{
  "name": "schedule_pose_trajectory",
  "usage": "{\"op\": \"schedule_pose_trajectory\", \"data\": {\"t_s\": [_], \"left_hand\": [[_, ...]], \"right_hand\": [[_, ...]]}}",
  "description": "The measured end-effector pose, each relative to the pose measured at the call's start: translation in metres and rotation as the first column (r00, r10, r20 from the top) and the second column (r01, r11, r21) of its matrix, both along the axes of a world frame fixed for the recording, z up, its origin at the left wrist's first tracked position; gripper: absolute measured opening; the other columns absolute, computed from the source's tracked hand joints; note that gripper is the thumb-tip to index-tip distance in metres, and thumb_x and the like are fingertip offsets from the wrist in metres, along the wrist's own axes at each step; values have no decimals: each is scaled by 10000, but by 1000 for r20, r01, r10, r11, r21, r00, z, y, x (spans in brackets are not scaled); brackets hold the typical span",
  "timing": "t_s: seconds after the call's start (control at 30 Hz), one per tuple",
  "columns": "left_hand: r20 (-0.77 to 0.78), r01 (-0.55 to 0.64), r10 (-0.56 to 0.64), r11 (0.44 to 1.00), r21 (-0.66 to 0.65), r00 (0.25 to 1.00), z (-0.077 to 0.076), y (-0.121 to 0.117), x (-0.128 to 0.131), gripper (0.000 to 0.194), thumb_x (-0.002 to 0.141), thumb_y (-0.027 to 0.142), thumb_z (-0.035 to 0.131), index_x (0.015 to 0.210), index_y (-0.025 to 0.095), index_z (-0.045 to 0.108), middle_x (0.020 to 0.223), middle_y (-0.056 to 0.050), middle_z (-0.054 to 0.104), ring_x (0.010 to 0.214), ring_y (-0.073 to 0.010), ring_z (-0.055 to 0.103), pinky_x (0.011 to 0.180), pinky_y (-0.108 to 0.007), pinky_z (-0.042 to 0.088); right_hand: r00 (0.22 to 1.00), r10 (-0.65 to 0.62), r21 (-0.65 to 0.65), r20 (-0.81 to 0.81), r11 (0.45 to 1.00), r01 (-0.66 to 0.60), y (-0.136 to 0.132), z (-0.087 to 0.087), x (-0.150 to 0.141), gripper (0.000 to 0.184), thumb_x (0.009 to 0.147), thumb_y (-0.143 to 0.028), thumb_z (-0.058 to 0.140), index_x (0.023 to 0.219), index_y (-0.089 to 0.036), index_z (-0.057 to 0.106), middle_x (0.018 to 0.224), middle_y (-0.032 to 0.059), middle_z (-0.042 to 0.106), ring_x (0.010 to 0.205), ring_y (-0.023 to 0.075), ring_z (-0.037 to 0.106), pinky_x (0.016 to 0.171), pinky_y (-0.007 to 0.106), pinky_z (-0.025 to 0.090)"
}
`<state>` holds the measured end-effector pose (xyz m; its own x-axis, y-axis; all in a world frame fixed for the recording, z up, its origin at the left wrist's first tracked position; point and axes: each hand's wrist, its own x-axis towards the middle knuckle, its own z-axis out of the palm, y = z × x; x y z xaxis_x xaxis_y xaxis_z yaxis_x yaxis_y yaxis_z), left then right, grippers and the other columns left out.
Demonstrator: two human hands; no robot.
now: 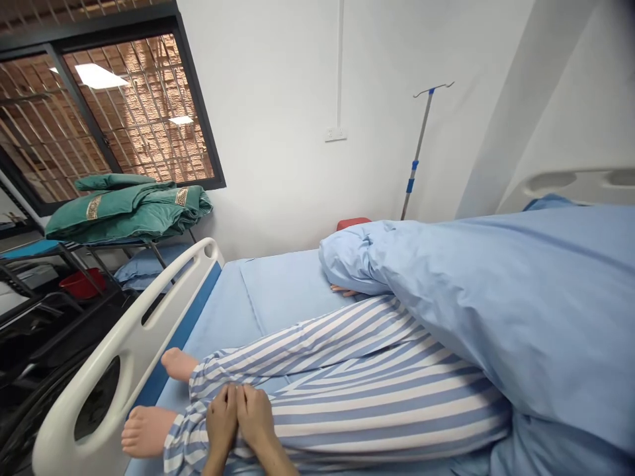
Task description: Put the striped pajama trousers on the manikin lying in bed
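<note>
Left hand [221, 423] and right hand [255, 416] rest side by side, fingers together, grip unclear, on striped pyjama trousers [377, 396] just above a bare foot [147, 431], on a hospital bed [133, 330] beneath a blue duvet [496, 311].

Hospital bed [278, 291]: blue sheet [213, 330] beyond the hands [238, 416], striped-pyjama figure [347, 396] lying under them, bare feet [146, 430] to their left, blue blanket [496, 317] farther right, white side rail [124, 344] left.
</note>
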<state>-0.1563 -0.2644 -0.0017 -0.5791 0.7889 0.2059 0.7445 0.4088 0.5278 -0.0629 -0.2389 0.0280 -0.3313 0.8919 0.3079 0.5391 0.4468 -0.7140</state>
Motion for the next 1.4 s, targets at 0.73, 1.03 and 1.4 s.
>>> {"op": "schedule_pose_trajectory", "data": {"t_s": [0.73,1.03,1.4], "left_hand": [[591,-61,-172,933,354,788,20,15,28,339,733,480,445,550,195,457,504,10,492,541,-143,485,536,-255,412],[297,84,-149,971,222,943,-18,9,19,347,789,405,363,787,199,642,842,-96,684,783,-218,617,736,-323,456],[200,117,-152,978,174,968,-10,7,23,310,801,343,358,748,207,631,774,-73,677,686,-193,605,639,-273,418]], "right_hand": [[920,-62,-187,-386,982,-12,9,-27,0,437,927,-371,292,604,-183,519,552,16,556,530,139,500,517,242,262],[911,-65,-174,-406,985,-7,7,-29,-4,397,905,-368,342,589,-182,494,525,2,524,501,126,455,501,235,279],[970,-17,-73,-241,997,-1,14,2,7,443,904,-363,331,528,-181,478,477,-10,480,466,117,417,478,247,214]]}}
